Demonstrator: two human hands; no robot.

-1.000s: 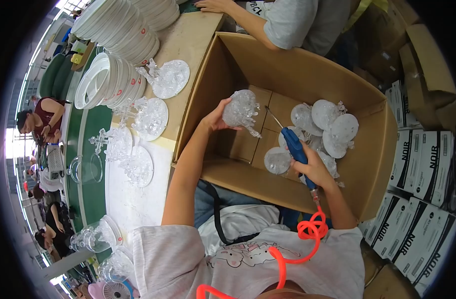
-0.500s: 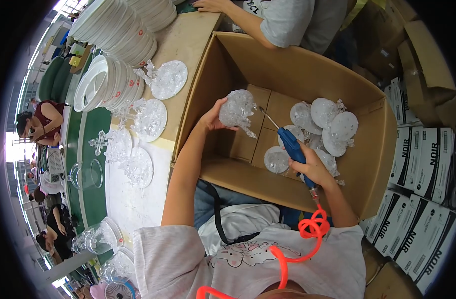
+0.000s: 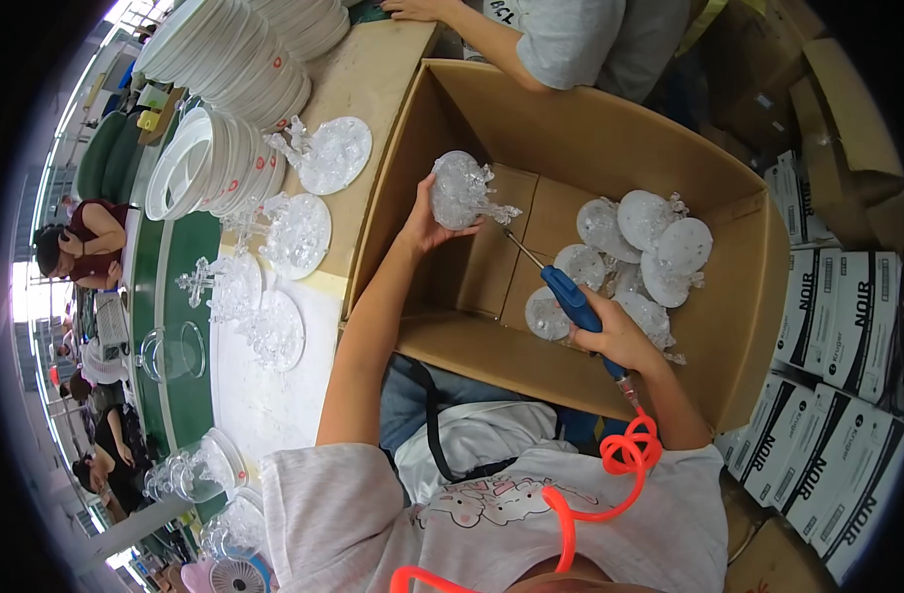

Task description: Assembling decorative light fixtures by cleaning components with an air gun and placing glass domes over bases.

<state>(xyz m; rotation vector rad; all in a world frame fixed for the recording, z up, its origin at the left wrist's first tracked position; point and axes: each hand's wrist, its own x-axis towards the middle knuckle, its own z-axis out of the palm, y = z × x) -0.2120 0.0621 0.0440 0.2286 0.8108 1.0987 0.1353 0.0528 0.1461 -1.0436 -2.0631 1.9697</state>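
We hold a clear ornament [image 3: 462,191] in the left hand [image 3: 424,219], raised over the left part of the open carton [image 3: 580,119]. The left grip is pinching the ornament: the fingers curl round its domed body from the left side, and a spiky clear figure juts out of it to the right. We cannot tell how far the fingers wrap behind it.

The right hand [image 3: 618,339] holds a blue air tool [image 3: 574,297], the grip pressed together round its handle. The thin metal nozzle [image 3: 524,249] points up and left, with its tip just beside the ornament's spiky figure; we cannot tell whether they touch. An orange coiled hose [image 3: 625,457] runs from the near end of the tool down across the white shirt.

Inside the carton, toward its right side, lies a cluster of clear ornaments [image 3: 650,247], round bases up, touching one another. The right hand is just beside the nearest of them.

On the bench [image 3: 373,89] left of the carton lie more ornaments [image 3: 299,232] on round clear bases. Stacks of white plates [image 3: 230,69] stand at the far left. A second person's arm [image 3: 472,35] rests at the far edge of the bench. Stacked printed boxes [image 3: 847,326] stand to the right of the carton.
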